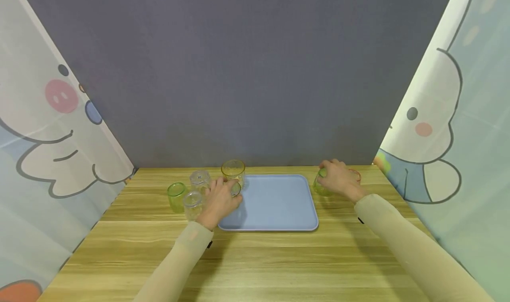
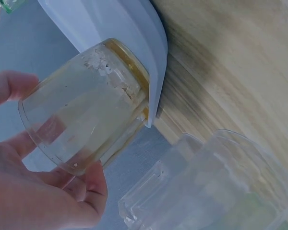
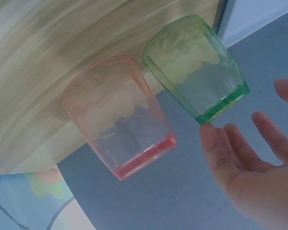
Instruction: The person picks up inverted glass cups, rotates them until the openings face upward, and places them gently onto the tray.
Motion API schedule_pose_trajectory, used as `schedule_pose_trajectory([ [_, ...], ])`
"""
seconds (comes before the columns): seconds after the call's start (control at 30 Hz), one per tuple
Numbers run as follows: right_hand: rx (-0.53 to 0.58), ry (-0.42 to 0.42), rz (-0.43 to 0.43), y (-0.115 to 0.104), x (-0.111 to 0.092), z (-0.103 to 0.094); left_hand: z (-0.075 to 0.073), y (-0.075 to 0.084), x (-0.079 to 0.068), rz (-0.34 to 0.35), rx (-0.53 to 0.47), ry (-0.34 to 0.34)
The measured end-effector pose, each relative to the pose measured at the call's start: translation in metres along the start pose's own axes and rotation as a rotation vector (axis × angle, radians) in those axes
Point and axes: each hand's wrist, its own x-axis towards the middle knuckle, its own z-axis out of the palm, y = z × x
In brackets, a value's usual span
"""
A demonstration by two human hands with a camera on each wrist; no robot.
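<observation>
A clear cup with an amber band (image 2: 81,105) is at the tray's left edge, its amber end against the tray. My left hand (image 1: 221,198) holds it near the clear end, thumb on one side and fingers on the other. Through the glass some fingers show. At the right, my right hand (image 1: 338,176) is over a green cup (image 3: 197,69). One fingertip meets its thick base, which faces up, while the thumb (image 3: 285,90) stands apart. Beside it is a red cup (image 3: 120,120), also base up and mostly hidden by the hand in the head view.
The pale blue tray (image 1: 279,204) lies mid-table. Left of it, close to my left hand, stand two clear cups, one nearer (image 1: 193,207) and one farther (image 1: 199,178), and another green cup (image 1: 176,198). A grey panel (image 1: 255,80) rises behind the wooden table (image 1: 263,266).
</observation>
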Motion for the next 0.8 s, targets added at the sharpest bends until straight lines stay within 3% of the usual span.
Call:
schedule_pose_trajectory([
  [0.8, -0.019, 0.0, 0.014, 0.011, 0.008, 0.004, 0.005, 0.005, 0.003, -0.003, -0.001, -0.004],
])
